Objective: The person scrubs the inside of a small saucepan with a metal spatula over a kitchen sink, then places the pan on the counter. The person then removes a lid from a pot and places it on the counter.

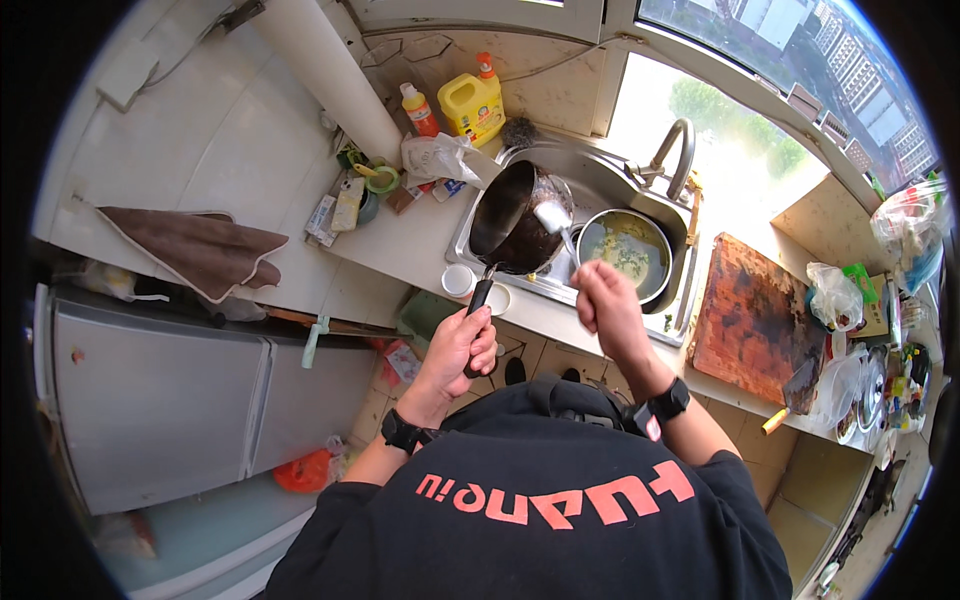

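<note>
My left hand (462, 349) grips the black handle of a dark, stained saucepan (510, 221), held tilted on its side over the left part of a steel double sink (461, 244). In my right hand (606, 304) is a metal spoon (553, 217), its bowl overlapping the pan's outer side in this view; whether they touch I cannot tell. To the right, a round metal basin (624, 255) with cloudy water and green bits sits in the sink, below the curved faucet (681, 154). A white cup (458, 280) and a small white lid or dish (498, 298) stand on the counter's front edge.
On the right lie a worn wooden cutting board (754, 319) and a cleaver (802, 386) with its handle past the counter edge. Behind the sink are a yellow detergent jug (474, 109), an orange bottle (420, 110) and a scouring pad (519, 132). A brown cloth (199, 247) lies at left.
</note>
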Tool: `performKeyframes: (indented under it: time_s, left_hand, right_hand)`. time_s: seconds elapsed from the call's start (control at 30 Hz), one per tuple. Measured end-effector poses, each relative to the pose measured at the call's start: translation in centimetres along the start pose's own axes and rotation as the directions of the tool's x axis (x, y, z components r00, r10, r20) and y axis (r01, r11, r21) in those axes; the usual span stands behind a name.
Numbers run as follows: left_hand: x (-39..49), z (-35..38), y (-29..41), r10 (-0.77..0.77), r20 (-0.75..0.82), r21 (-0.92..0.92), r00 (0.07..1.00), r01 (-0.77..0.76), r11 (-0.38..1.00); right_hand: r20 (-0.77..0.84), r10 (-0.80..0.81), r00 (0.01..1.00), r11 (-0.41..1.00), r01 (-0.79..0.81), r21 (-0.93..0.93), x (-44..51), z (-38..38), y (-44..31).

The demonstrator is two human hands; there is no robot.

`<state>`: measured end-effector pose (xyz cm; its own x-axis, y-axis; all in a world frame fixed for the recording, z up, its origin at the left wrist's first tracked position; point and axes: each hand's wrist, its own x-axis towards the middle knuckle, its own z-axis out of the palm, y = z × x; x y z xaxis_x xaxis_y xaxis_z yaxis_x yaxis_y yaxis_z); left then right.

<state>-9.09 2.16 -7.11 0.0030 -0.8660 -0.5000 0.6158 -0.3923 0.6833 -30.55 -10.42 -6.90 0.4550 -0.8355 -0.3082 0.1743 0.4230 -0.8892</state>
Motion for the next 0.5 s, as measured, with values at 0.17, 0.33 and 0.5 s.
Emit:
performKeyframes:
  time_s: [0.17, 0.33, 0.5]
  left_hand:
    - [-0.14, -0.19, 0.04, 0.017, 0.029, 0.041, 0.999, -0.018, 0.999]
    - [-0.18, -0.13, -0.04, 0.033, 0.014, 0.069, 0.999, -0.034, 0.997]
    - [-0.43, -0.02, 0.2, 0.033, 0.008, 0.075, 0.999, -0.033, 0.997]
  right_hand:
    - [0.055, -0.136, 0.989, 0.991, 0.135, 0.025, -0.46, -0.29, 0.28]
    - [0.061, -0.05, 0.997, 0.999, 0.05, -0.004, -0.48, -0.53, 0.31]
    - [0.003, -0.138, 0.99, 0.99, 0.138, -0.011, -0.23, -0.7, 0.08]
